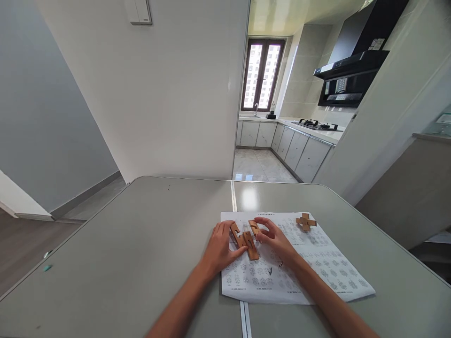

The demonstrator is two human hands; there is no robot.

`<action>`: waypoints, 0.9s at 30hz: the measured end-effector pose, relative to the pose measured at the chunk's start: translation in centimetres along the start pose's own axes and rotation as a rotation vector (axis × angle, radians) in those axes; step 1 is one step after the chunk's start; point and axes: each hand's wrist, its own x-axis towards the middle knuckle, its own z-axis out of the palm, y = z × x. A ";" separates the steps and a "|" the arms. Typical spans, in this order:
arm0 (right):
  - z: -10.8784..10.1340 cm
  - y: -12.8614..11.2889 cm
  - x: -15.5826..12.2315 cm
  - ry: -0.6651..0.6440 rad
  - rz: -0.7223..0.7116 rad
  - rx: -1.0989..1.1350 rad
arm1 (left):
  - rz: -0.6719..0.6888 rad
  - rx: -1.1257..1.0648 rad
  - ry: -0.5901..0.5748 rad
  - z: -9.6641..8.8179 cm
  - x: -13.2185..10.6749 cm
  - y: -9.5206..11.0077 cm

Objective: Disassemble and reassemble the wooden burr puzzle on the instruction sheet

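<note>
Several notched wooden puzzle pieces (246, 238) lie side by side on a printed instruction sheet (317, 277) on the grey table (123, 263). My left hand (220, 249) rests flat at their left side, fingers stretched out and touching the nearest piece. My right hand (275, 237) is on their right, its fingers curled and pinching the upper end of one piece. An assembled wooden cross (306, 221) sits apart on the sheet's far right corner.
A seam (233, 197) runs down the table's middle. Behind the table rises a white wall (158, 94); to its right a doorway shows a kitchen with counters (299, 141), a hob and a black hood (352, 70).
</note>
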 end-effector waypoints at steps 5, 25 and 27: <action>0.1 -0.3 -0.1 -0.070 0.028 0.042 | -0.008 0.000 -0.007 -0.1 0.0 0.1; 0.7 0.1 -0.4 -0.126 -0.036 -0.132 | 0.097 -0.033 0.006 -0.7 0.2 1.0; 0.6 0.1 -0.3 -0.114 -0.056 -0.120 | 0.108 -0.033 0.013 -0.7 0.3 1.0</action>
